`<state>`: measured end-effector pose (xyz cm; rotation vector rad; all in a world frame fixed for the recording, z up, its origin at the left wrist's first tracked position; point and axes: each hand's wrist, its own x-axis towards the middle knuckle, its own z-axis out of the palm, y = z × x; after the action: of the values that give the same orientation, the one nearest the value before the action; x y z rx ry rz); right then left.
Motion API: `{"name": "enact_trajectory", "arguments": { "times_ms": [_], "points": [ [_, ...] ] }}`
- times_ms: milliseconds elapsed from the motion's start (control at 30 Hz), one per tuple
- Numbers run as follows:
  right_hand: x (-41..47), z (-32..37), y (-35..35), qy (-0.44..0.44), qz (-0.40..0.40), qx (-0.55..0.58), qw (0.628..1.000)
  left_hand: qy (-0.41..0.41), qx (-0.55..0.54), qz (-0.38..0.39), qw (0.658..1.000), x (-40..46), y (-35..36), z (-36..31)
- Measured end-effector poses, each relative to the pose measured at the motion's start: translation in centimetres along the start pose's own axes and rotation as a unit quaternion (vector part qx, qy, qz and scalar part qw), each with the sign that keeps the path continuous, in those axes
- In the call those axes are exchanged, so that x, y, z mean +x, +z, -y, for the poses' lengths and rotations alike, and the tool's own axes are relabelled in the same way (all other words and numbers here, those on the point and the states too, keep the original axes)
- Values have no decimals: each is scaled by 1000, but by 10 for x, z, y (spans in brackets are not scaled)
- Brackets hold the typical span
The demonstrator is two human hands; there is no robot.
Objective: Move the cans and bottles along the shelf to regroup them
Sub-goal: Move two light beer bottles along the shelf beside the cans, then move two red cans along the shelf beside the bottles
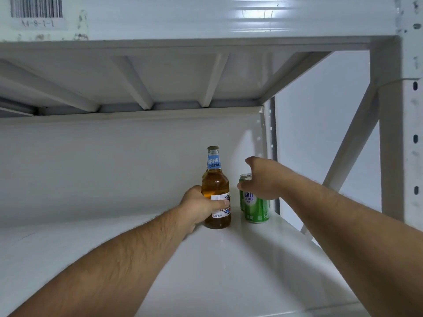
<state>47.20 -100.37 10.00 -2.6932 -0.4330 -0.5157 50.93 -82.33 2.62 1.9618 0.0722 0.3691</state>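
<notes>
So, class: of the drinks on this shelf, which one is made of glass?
The amber bottle in the left hand; the two green cans beside it, under the right hand, are metal.

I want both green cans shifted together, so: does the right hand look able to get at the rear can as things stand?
Probably yes. The right hand already sits over the rear can from above; the front can blocks only a lower, frontal approach, and the bottle stands clear to the left.

- A white metal shelf (pixel 229 266) fills the view, its surface glossy.
- The upper shelf (pixel 160 74) shows ribbed bracing underneath.
- A barcode label (pixel 36 12) sits on its front edge, text blurred, perhaps "A4-8-1-1".
- A perforated upright (pixel 412 138) and diagonal brace (pixel 352 138) stand right.
- A pale wall (pixel 320 124) lies behind.
</notes>
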Motion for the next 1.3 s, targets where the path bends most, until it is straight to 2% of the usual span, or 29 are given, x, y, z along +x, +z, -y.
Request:
{"name": "enact_trajectory", "arguments": {
  "times_ms": [200,267,300,367,400,467,633,800,1100,1300],
  "points": [
    [-1,4,3,-7,13,-8,1000,2,44,22,999,-4,-8,-3],
    [-4,7,5,-20,8,-12,1000,2,123,-2,992,-10,-18,-5],
    [-5,10,7,-32,0,-17,999,17,196,-16,980,-14,-25,-7],
    [-10,19,13,-69,-16,-35,997,55,356,-31,932,-27,-42,-8],
    [-12,26,17,-91,-22,-44,995,61,410,-31,910,-34,-50,-8],
    [-17,41,27,-136,-27,-62,988,46,455,-28,889,-45,-68,-7],
    [-31,91,47,-226,6,-95,970,7,493,-36,869,-80,-118,-2],
    [-48,156,69,-251,53,-82,963,-27,511,-70,857,-136,-191,15],
    [-120,339,114,-320,110,-58,939,-120,518,-157,832,-278,-364,59],
    [-181,451,133,-368,115,-47,921,-173,495,-204,827,-365,-452,88]
  ]
}}
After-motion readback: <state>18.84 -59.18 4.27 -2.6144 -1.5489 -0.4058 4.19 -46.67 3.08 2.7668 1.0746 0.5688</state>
